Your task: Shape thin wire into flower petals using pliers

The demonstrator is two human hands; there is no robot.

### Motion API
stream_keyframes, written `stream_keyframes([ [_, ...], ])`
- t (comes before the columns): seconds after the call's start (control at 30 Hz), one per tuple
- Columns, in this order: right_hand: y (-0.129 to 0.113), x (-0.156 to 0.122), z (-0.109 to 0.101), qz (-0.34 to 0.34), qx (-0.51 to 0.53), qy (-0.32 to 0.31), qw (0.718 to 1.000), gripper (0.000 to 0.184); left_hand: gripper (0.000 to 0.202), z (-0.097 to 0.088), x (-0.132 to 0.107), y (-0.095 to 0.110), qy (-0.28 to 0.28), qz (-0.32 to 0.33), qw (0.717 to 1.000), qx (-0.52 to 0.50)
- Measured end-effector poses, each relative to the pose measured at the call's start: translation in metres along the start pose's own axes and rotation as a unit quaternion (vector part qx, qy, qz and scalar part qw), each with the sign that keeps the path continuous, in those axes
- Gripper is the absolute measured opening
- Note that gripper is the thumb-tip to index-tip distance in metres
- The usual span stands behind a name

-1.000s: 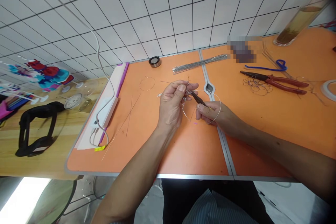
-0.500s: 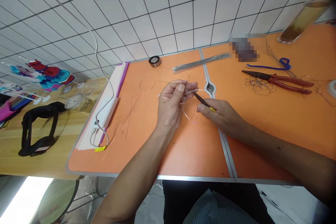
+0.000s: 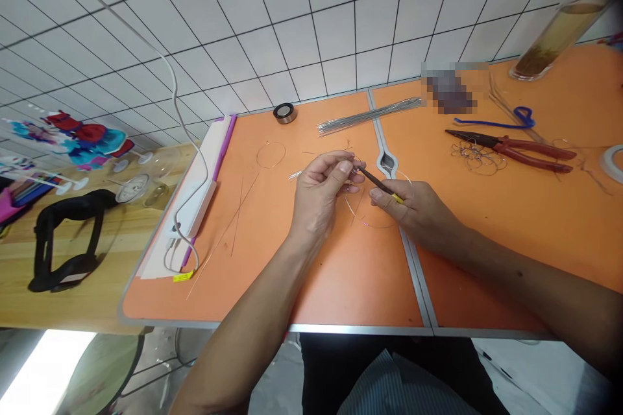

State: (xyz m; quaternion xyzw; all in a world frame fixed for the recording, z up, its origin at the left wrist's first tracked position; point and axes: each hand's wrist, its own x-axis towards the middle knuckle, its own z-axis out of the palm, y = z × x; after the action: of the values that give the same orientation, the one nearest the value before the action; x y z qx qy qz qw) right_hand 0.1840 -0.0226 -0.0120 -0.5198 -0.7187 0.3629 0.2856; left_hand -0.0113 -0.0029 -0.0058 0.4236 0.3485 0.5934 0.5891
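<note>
Bright, even light fills the scene, with only soft, faint shadows under the hands on the orange surface (image 3: 302, 272). A blown-out white patch glares at the bottom left. The tiled wall (image 3: 292, 26) bows from wide-angle distortion, the right corners darken, and one patch (image 3: 448, 87) is pixelated.

You've got two hands in view, left hand (image 3: 318, 198) and right hand (image 3: 413, 211), with one small dark plier (image 3: 374, 181) between them and one thin wire loop (image 3: 377, 204). On the table: one red-handled plier (image 3: 516, 146), one bundle of straight wires (image 3: 367, 117), one small wire ring (image 3: 271, 154), one tape roll (image 3: 285, 113). Also one blue twisted wire (image 3: 506, 122), one tangle of scrap wire (image 3: 474, 157), one tall glass jar (image 3: 559, 29).
</note>
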Motion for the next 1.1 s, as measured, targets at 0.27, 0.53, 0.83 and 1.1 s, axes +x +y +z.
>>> stream_keyframes([
  [0.27,-0.004,0.000,-0.002,-0.009,-0.053,-0.007,0.999,0.047,0.030,0.000,0.001,0.000,0.009,-0.019,1.000,0.008],
  [0.53,0.019,0.012,-0.006,-0.055,-0.104,0.020,0.993,0.029,0.029,-0.001,0.003,0.004,0.041,0.003,0.999,0.013],
  [0.83,0.010,0.016,-0.031,0.093,0.289,0.001,0.953,0.046,0.026,0.003,-0.001,-0.001,-0.010,-0.014,1.000,0.026],
  [1.1,-0.010,0.005,-0.036,0.077,0.194,0.017,0.978,0.025,0.023,0.006,-0.006,-0.008,-0.051,-0.026,0.997,0.044],
])
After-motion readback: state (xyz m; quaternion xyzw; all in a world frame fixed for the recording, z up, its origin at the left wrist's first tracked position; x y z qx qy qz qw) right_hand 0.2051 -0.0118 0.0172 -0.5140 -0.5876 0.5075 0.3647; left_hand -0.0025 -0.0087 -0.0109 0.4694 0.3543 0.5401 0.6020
